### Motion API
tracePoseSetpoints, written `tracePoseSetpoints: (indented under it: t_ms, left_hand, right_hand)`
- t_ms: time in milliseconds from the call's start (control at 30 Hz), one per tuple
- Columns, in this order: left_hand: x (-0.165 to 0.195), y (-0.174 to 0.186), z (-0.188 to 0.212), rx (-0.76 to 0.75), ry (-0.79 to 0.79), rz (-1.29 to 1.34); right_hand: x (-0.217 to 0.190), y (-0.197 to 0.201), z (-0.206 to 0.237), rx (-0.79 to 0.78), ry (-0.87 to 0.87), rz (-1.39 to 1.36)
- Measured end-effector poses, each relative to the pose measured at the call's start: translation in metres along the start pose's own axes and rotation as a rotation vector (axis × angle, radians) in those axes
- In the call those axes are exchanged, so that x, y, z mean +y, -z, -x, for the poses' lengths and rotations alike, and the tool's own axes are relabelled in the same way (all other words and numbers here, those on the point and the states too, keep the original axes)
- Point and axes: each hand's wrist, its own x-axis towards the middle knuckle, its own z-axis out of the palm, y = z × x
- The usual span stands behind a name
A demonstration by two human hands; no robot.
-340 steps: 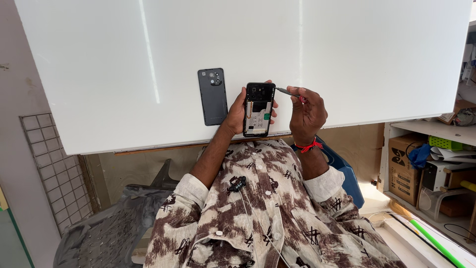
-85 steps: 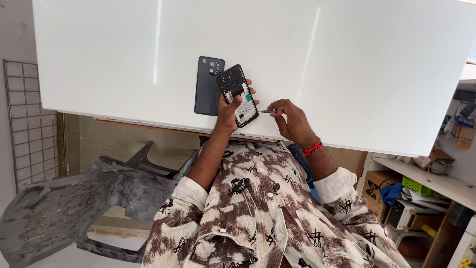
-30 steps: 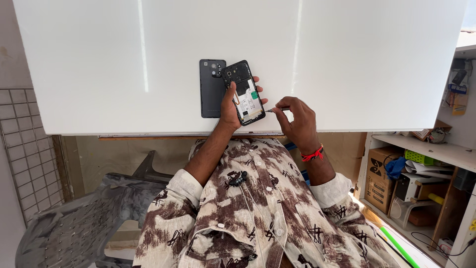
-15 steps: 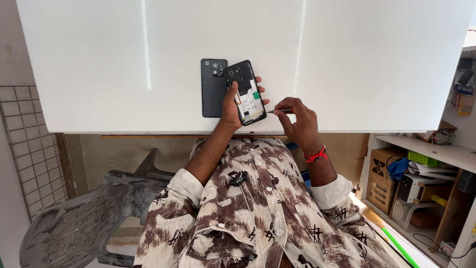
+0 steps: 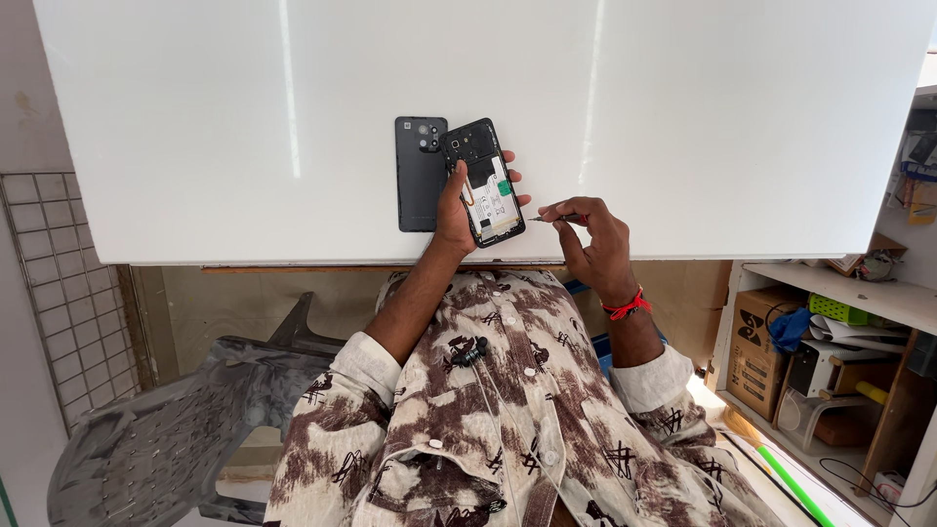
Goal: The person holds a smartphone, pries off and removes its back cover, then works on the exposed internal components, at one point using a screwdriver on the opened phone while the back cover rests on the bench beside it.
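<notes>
A grey plastic chair [image 5: 166, 429] is seen at the lower left, below the white table [image 5: 195, 127]. A dark back cover [image 5: 420, 176] lies flat on the table, just left of an opened phone [image 5: 483, 181]. The phone is clasped in the left hand [image 5: 457, 210], tilted, its insides exposed. To its right, a thin tool [image 5: 556, 218] is pinched in the right hand [image 5: 595, 239], its tip near the phone's edge.

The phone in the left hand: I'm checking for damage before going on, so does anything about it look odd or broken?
The phone in the left hand lies open, its insides bare. Its dark back cover lies beside it on the white table. No cracks show. The right hand holds a thin tool.
</notes>
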Motion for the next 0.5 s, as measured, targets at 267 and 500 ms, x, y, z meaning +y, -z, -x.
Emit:
tracePoseSetpoints:
  t_ms: [267,500]
  left_hand:
    - [0.0,0.001,0.0,-0.023,0.014,0.035]
    - [-0.001,0.002,-0.002,-0.062,0.014,0.043]
  right_hand:
    - [0.0,-0.016,0.007,-0.081,0.049,0.011]
    - [0.001,-0.016,0.006,-0.103,0.051,0.035]
